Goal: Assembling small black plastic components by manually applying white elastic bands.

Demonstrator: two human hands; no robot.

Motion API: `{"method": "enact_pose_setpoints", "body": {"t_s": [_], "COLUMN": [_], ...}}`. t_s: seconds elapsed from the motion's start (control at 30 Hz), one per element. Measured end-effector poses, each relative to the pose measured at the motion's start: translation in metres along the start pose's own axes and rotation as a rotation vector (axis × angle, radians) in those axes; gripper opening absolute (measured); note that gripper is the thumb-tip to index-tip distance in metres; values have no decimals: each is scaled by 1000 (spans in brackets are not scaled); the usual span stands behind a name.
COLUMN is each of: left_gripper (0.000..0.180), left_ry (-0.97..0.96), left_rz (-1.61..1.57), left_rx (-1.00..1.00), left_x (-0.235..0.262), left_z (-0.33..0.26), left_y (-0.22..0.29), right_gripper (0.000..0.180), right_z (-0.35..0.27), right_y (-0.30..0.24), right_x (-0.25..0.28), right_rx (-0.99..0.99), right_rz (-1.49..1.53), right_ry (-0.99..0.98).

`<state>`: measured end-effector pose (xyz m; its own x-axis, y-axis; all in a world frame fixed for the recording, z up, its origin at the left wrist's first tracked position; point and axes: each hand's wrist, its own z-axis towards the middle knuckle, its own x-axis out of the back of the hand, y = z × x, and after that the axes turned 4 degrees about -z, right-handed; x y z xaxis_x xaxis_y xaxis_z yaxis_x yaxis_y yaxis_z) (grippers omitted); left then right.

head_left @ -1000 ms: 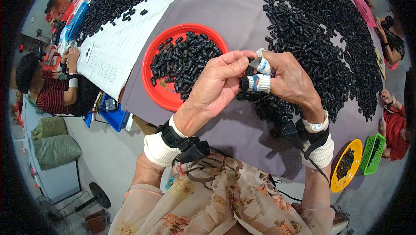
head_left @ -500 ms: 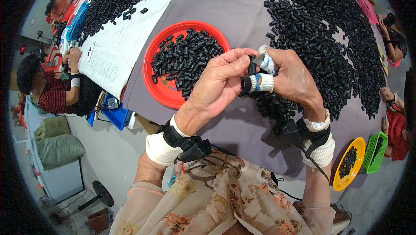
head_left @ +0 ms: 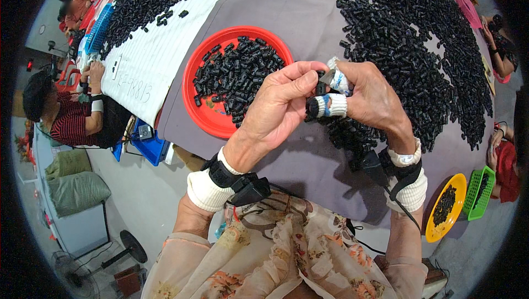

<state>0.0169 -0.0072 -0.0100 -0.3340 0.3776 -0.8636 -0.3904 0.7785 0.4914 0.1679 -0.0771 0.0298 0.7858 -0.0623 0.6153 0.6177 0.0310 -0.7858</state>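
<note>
Over the grey-covered table, my two hands meet just right of the red round tray (head_left: 189, 100). My left hand (head_left: 271, 106) pinches a small black plastic part (head_left: 320, 87) between thumb and fingertips. Against that part, my right hand (head_left: 376, 96) is closed on a small grey blade-like piece (head_left: 329, 76), mostly covered by its fingers. White knit covers with blue marks (head_left: 334, 104) wrap the right thumb and a finger. Many similar black parts (head_left: 237, 73) lie in the red tray. A large heap of them (head_left: 386, 40) spreads beyond my right hand.
More black parts (head_left: 149, 1) cover the white sheet at the far left. At the right edge stand a yellow tray (head_left: 430, 230) and a green basket (head_left: 475, 211), both holding black parts. A person in a striped top (head_left: 71, 122) works on the left; others sit along the right side.
Both hands keep nearly the same place and grip. The grey piece in my right hand has shifted slightly against the black part. At the right, a person's hand has moved slightly.
</note>
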Motion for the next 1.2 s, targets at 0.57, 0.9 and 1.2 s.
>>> {"method": "enact_pose_setpoints", "body": {"t_s": [0.57,0.9,1.2], "left_gripper": [19,19,20], "left_ry": [27,63,65], "left_rz": [21,29,79], "left_rx": [-28,-42,-40], "left_x": [-3,-3,1], "left_z": [0,-1,1], "left_y": [-2,-2,-4], "right_gripper": [26,26,39], "right_z": [-3,-3,-10], "right_y": [-2,6,-2], "right_x": [2,-4,-4], "right_rx": [31,44,100], "right_rz": [-109,-120,80], "right_ry": [35,19,213]}}
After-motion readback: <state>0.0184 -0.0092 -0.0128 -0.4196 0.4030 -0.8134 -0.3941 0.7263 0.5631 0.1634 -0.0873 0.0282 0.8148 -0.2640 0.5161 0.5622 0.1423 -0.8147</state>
